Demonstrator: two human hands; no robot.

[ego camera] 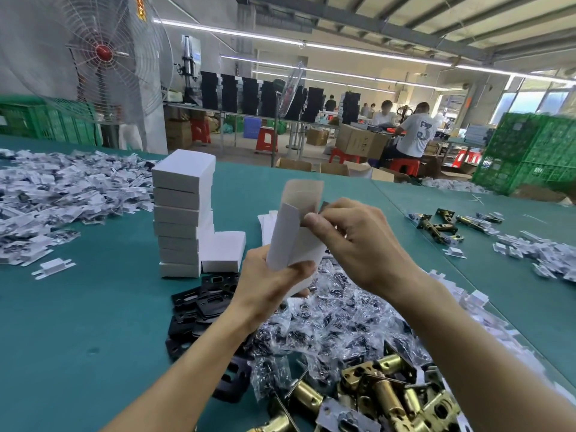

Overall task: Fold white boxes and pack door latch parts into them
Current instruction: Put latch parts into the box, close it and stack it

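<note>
Above the green worktop (93, 322), my left hand (271, 285) grips the white box (293, 244) upright by its lower end, with the top flap (304, 190) standing open. My right hand (358, 241) pinches what looks like a dark part (324, 205) at the mouth. I'd hold the box square, slide the part straight down inside, then tuck the flap.

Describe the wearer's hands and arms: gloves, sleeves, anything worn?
No gloves: the left hand and right hand are both bare. The left forearm and right forearm are uncovered to the frame edge, with no sleeve in view. No watch, ring, wristband or marking is visible.
</note>
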